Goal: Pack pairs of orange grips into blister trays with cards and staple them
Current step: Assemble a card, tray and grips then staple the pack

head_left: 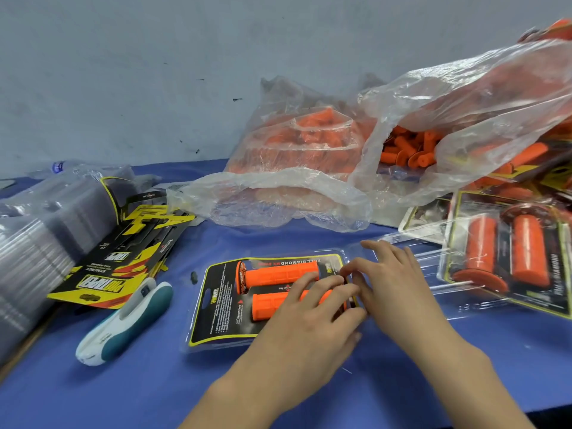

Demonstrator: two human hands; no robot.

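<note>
A clear blister tray [198, 343] lies on the blue table in front of me, with a black and yellow card [216, 308] inside and two orange grips: one at the far side [278, 272], one nearer [266, 305]. My left hand [309, 323] lies flat over the nearer grip, fingers straight, pressing on the tray's right part. My right hand [393, 286] rests beside it with spread fingers on the tray's right edge and on the clear lid [433, 258] that folds out to the right. A white and teal stapler [123, 326] lies left of the tray.
A stack of printed cards [123, 258] and stacked clear trays [40, 239] sit at the left. Plastic bags of loose orange grips [309, 150] stand at the back by the wall. Packed blister packs [507, 258] are piled at the right.
</note>
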